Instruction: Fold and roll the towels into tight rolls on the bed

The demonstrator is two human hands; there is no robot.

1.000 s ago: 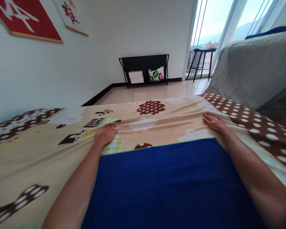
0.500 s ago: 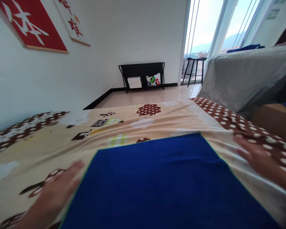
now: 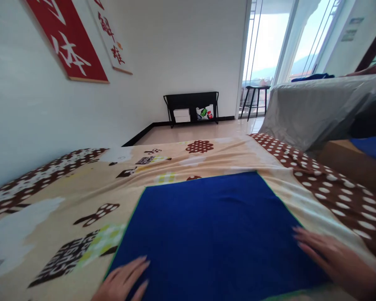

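A dark blue cloth (image 3: 203,225) with a thin green edge lies spread flat, with slight wrinkles near its far right. Under it is a beige patterned blanket (image 3: 90,188). My left hand (image 3: 123,280) rests on the cloth's near left part, fingers stretched out and thumb apart. On the other side, my right hand (image 3: 329,255) reaches over the right edge, its outstretched fingertips on or just above the blue fabric. Neither hand grips anything. The near edge of the cloth partly shows at the bottom right.
A grey-covered table (image 3: 319,104) stands at the right, with blue fabric (image 3: 313,77) and part of a person's arm (image 3: 368,70) on top. Below it is a cardboard box (image 3: 338,161). A black rack (image 3: 191,100) and a stool (image 3: 255,98) are at the back.
Both hands have moved inward from the blanket beside the cloth onto its left and right sides. The view has tilted up slightly, and the cloth's near edge now shows.
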